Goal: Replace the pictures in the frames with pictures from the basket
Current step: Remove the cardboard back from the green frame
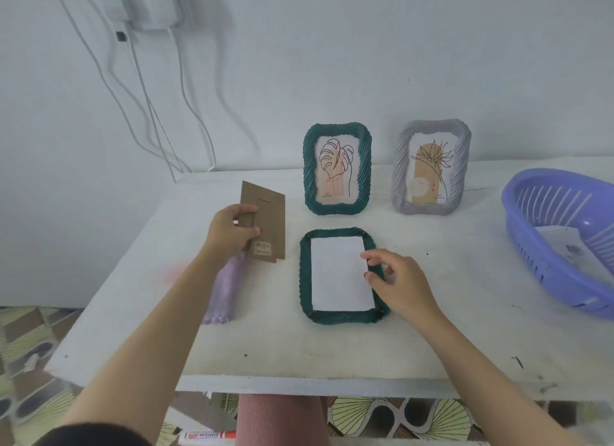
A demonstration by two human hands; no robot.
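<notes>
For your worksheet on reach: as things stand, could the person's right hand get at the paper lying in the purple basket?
Probably yes. The right hand is empty at the face-down green frame, the purple basket sits on the same side with its top open, and nothing lies between them. The paper rests uncovered inside.

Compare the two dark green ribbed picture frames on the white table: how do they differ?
The far dark green ribbed frame stands upright showing a leaf line drawing; the near dark green ribbed frame lies face down, showing blank white paper. The far one is untouched; the near one has the right hand at its edge, while the left hand holds a brown cardboard backing. Both share colour and shape.
</notes>
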